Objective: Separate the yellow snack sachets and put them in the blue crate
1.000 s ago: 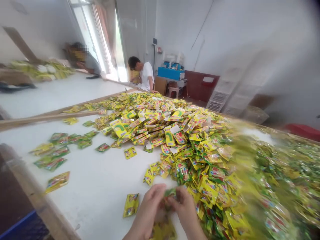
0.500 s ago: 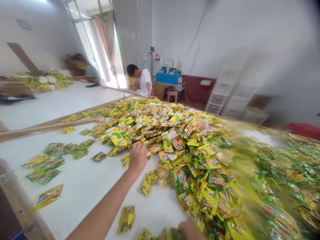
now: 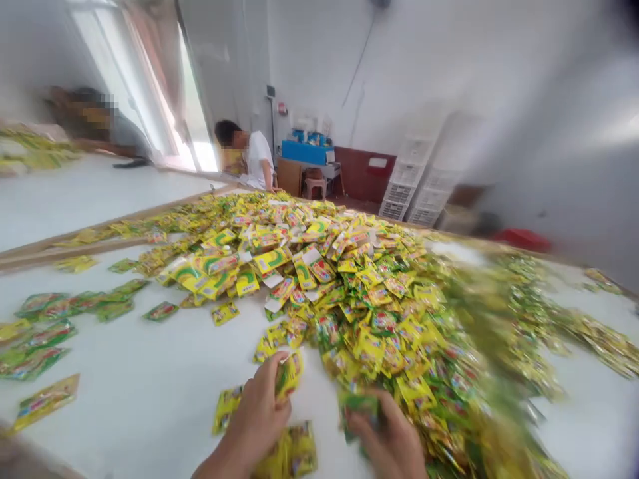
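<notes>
My left hand (image 3: 262,406) is closed around a small yellow box (image 3: 290,376), held just above the white tabletop (image 3: 164,372). To its right, my right hand (image 3: 394,436) grips a green packet (image 3: 357,409), smeared by motion. Yellow packets (image 3: 301,449) lie on the table beneath and beside my left wrist. Ahead of both hands rises a heap of yellow and green packets (image 3: 372,339). Flat yellow boxes (image 3: 272,259), some with white flaps open, are piled on its far left part.
Loose green packets (image 3: 42,339) are scattered at the left. A wooden strip (image 3: 30,261) edges the table. Beyond it, a person in a white shirt (image 3: 258,159) bends over, and another person sits far left. White crates (image 3: 402,179) are stacked against the wall.
My left hand has drawn back from the box pile toward me and now has a yellow box. My right hand has come further into view with a green packet. The view has swung right.
</notes>
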### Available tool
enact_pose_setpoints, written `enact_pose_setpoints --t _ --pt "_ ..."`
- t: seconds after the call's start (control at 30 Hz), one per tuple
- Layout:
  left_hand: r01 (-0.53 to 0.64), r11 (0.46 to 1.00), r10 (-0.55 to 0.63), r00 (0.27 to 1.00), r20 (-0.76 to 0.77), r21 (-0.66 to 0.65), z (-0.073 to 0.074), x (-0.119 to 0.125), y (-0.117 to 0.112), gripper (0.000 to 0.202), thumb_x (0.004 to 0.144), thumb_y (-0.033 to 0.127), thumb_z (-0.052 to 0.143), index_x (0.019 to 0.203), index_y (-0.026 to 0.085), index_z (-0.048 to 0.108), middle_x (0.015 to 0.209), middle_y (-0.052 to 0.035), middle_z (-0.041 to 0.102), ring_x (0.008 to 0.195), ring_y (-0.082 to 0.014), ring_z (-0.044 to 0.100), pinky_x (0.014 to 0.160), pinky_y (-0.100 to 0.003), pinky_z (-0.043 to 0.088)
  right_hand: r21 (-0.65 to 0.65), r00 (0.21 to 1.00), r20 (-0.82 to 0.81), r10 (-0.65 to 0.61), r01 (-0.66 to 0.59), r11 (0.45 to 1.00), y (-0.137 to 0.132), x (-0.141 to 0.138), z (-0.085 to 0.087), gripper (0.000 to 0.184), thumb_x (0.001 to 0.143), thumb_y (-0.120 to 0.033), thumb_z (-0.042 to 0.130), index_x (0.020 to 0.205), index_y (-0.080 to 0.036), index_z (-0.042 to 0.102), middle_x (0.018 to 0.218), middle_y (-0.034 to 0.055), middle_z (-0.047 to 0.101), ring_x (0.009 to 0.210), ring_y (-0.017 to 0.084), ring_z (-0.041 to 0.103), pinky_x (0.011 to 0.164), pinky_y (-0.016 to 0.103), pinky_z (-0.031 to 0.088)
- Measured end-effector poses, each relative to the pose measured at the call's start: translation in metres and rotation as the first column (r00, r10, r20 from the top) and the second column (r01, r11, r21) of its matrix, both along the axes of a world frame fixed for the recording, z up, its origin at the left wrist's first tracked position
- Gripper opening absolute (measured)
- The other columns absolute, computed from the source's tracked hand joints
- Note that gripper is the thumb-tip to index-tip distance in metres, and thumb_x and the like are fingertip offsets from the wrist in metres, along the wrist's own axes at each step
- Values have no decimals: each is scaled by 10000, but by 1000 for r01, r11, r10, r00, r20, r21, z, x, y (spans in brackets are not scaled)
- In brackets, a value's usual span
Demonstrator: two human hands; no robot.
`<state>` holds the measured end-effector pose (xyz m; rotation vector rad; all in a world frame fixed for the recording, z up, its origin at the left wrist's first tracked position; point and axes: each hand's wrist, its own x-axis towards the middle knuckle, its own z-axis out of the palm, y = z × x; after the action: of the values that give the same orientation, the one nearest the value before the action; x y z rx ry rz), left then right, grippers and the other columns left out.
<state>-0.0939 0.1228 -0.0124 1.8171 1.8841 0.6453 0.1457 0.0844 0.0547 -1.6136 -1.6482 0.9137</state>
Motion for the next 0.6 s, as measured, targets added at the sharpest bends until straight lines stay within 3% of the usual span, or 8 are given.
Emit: enact_pose_setpoints --t 0.07,0.13,0.2,0.3,0.37,0.43,0.5,0.6 --pt "91 995 -92 996 15 48 -1 31 -36 598 769 187 556 1337 242 376 1181 -94 566 1096 -280 540 888 -397 433 58 971 -232 -48 63 996 6 -10 10 247 890 -399 567 1000 -195 650 895 65 712 802 209 669 721 285 545" --pt "120 989 -121 993 9 85 -1 58 -58 555 766 217 577 1300 214 428 1104 -106 564 1057 -310 531 862 -436 429 116 958 -286 -33 69 991 9 -18 12 205 877 -355 590 978 -194 664 927 65 706 851 205 652 771 287 523" --pt "80 993 -84 996 42 91 -1 80 -68 449 767 207 576 1209 201 498 1038 -98 558 1003 -309 539 832 -436 435 145 971 -235 -46 82 986 6 -20 8 178 859 -328 611 963 -199 676 898 55 695 837 198 632 769 288 504" --pt "3 999 -14 972 234 45 4 106 -69 363 757 255 611 1111 198 554 986 -89 564 951 -308 561 795 -421 464 89 943 -264 -202 232 969 -5 -8 -3 192 866 -342 598 972 -192 656 867 53 682 806 193 616 748 287 496" --pt "52 997 -16 879 477 -63 14 121 -67 368 740 325 665 1082 205 603 979 -89 615 953 -308 586 821 -407 476 8 879 -385 -283 310 951 -11 8 -5 189 883 -342 576 982 -191 629 873 48 683 802 188 622 741 280 500" --pt "187 959 32 673 739 -212 26 134 -66 379 740 390 696 1072 215 645 1005 -89 680 980 -299 613 878 -384 473 -41 842 -471 -264 278 960 -14 25 -5 156 875 -311 583 975 -195 613 857 32 684 780 181 627 710 265 500" --pt "291 897 169 469 867 -333 37 143 -67 403 746 432 704 1084 219 652 1040 -83 713 972 -281 634 881 -366 481 -18 874 -447 -192 206 978 -16 38 -5 126 839 -261 617 948 -197 617 825 14 676 753 173 620 684 251 487" --pt "341 848 265 390 882 -406 38 148 -72 457 675 417 779 1048 185 655 943 -80 734 893 -268 646 810 -355 502 65 960 -260 -106 127 990 -22 49 -13 147 804 -193 637 951 -202 642 826 4 660 771 168 603 717 250 461"
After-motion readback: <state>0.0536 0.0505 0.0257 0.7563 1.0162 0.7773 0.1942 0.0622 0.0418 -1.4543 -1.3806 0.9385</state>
